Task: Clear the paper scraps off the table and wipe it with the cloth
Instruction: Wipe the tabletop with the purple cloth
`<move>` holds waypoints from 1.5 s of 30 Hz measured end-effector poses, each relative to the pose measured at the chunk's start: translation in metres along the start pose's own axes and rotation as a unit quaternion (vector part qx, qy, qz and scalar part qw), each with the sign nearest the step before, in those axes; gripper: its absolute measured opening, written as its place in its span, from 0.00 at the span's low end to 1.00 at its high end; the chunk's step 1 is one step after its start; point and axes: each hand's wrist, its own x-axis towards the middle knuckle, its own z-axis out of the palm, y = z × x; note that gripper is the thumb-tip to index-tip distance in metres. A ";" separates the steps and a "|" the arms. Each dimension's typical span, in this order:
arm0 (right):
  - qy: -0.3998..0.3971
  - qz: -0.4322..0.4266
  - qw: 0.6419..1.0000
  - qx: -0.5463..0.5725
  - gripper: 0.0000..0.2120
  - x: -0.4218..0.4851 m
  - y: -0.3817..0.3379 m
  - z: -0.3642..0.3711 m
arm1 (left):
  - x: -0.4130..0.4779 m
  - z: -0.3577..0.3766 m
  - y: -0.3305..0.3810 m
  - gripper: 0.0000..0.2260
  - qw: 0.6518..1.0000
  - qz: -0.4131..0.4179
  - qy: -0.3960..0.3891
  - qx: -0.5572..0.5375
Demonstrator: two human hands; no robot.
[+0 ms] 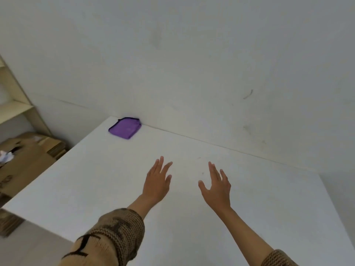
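Head view
- Cloth position: your purple cloth (124, 128) sits folded at the far left corner of the table (249, 208), its back edge touching or just beside the wall.
- Direction from hands: ahead and to the left of both, well apart from either.
- Nearer hand: your left hand (157, 184). The right hand (217, 187) would have to reach across.
- Long axis: none to speak of. The fold is close to square, turned slightly, with one corner toward the table's left edge.
- Left hand grip: fingers straight, loosely spread, palm down over the tabletop, holding nothing. You cannot tell whether it touches the surface.
- Right hand grip: the same, with fingers straight, thumb out and nothing held.
- Cloth look: flat, a few layers thick, dark stitching along the back edge. It looks soft and will likely flop open if you pinch one corner only.
- Scraps: none show on the tabletop. Crumpled white paper (6, 156) lies in a cardboard box (25, 166) on the floor, left of the table.
- Stage, judged: clearing looks done, and wiping is not yet begun.
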 end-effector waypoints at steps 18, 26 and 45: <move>-0.109 -0.023 0.992 0.052 0.33 0.133 -0.182 0.146 | 0.122 -0.083 -0.226 0.22 0.998 -0.065 -0.006 0.015; -0.130 0.023 0.987 0.089 0.33 0.188 -0.257 0.227 | 0.198 -0.104 -0.325 0.23 0.995 -0.048 -0.081 0.039; -0.080 0.305 0.884 0.345 0.30 0.278 -0.297 0.301 | 0.287 -0.073 -0.366 0.37 0.910 -0.303 -0.169 -0.229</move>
